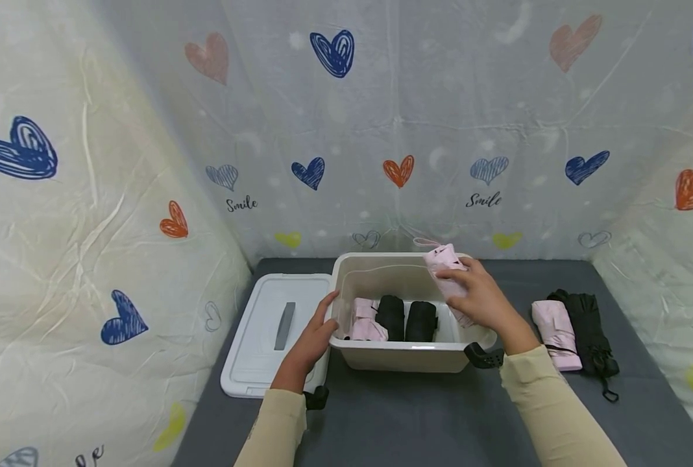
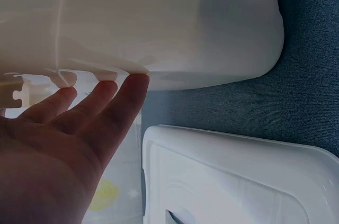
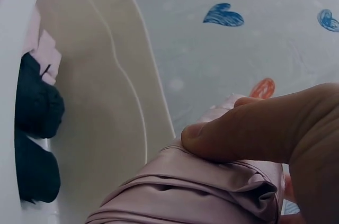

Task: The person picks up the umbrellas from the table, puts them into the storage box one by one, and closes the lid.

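My right hand [image 1: 481, 295] grips a pink folded umbrella [image 1: 444, 263] over the right side of a beige bin [image 1: 405, 358]. The umbrella is tilted, its wrist loop at the upper end; the right wrist view shows the thumb [image 3: 212, 139] pressed on its pleated fabric [image 3: 185, 195]. My left hand [image 1: 313, 337] touches the bin's left side, with fairly straight fingers [image 2: 119, 107] against the wall below the rim in the left wrist view. Inside the bin stand another pink umbrella [image 1: 368, 321] and two black rolled ones, a black umbrella [image 1: 390, 318] and its black neighbour [image 1: 421, 322].
A white lid [image 1: 253, 337] with a grey handle lies left of the bin. To the right, a pink umbrella [image 1: 557, 334] and a black umbrella [image 1: 588, 331] lie side by side on the dark grey table [image 1: 399, 421]. A heart-patterned curtain [image 1: 440, 130] hangs behind.
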The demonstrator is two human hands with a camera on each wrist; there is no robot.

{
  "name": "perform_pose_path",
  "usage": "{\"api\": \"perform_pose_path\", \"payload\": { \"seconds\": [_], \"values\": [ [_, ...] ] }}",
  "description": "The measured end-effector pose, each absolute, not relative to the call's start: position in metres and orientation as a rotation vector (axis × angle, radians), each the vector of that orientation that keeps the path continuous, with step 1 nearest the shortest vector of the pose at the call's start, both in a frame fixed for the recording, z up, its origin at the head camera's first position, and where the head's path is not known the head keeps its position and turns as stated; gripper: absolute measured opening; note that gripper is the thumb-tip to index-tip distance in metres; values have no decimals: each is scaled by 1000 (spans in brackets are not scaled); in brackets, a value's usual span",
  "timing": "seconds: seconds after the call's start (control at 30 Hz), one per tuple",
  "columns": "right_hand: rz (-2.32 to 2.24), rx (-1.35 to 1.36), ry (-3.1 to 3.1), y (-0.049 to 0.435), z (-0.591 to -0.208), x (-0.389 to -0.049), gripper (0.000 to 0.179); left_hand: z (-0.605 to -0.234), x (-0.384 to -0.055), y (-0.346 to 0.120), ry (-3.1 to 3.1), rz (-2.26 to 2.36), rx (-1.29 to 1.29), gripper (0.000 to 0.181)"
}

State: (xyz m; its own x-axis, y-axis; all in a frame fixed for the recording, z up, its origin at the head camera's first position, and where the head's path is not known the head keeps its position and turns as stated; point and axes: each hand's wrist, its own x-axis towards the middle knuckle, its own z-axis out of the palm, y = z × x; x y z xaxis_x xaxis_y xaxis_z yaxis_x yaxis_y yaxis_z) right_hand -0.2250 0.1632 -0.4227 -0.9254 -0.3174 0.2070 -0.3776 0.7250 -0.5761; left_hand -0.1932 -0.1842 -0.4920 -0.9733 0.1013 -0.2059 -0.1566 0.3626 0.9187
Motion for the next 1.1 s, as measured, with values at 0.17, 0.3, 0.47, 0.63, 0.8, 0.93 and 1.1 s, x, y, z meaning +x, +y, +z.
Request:
{"api": "perform_pose_path", "payload": {
  "seconds": [0.17,0.3,0.47,0.63,0.8,0.93,1.1],
  "values": [
    [983,600,-2858,159,-426,-227,47,-485,-190,-182,2379,1647,-46,67],
    [972,636,-2857,155,-430,-230,47,-492,-192,-184,2390,1655,-45,67],
    [987,617,-2899,150,-434,-231,47,-501,-195,-186,2402,1666,-51,66],
    [984,582,-2960,146,-436,-232,46,-496,-192,-185,2386,1678,-48,66],
    [968,538,-3014,143,-438,-233,47,-468,-180,-180,2363,1665,-18,66],
    [951,504,-3044,142,-439,-235,47,-463,-179,-179,2357,1662,-21,67],
    [915,510,-3057,140,-440,-237,48,-462,-179,-178,2358,1662,-26,66]
  ]
}}
